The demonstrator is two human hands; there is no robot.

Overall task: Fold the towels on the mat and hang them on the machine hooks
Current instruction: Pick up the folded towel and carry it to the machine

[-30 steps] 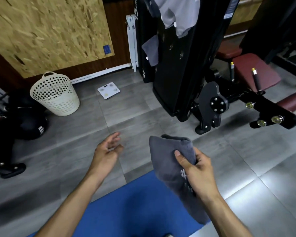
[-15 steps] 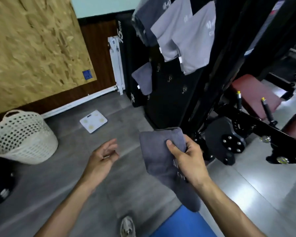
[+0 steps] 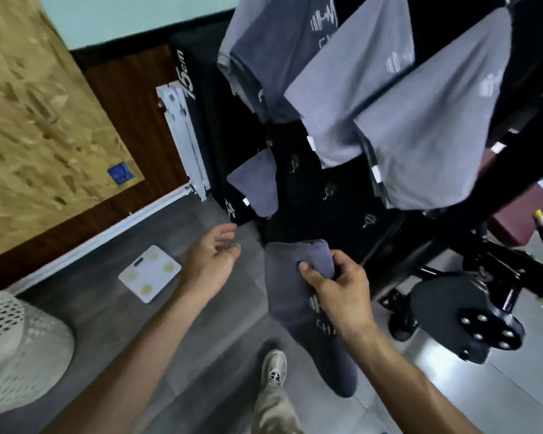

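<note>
My right hand [image 3: 339, 288] grips a folded dark grey towel [image 3: 290, 283] near its top edge; the rest hangs down toward the floor. My left hand [image 3: 212, 255] is empty with fingers apart, just left of the towel. Right ahead stands the black machine panel [image 3: 311, 208] with small metal hooks [image 3: 369, 219]. Several grey towels [image 3: 427, 126] hang on its upper hooks, and a small dark one [image 3: 256, 183] hangs lower on the left. The mat is out of view.
A white scale [image 3: 149, 272] lies on the grey floor to the left. A white perforated basket [image 3: 16, 349] stands at the lower left. The machine's black arm and round plate [image 3: 461, 314] jut out on the right. My shoe [image 3: 273, 368] is below the towel.
I have stepped closer to the machine, and the view has tilted up. The blue mat has left the view. My right hand has carried the towel toward the hooks.
</note>
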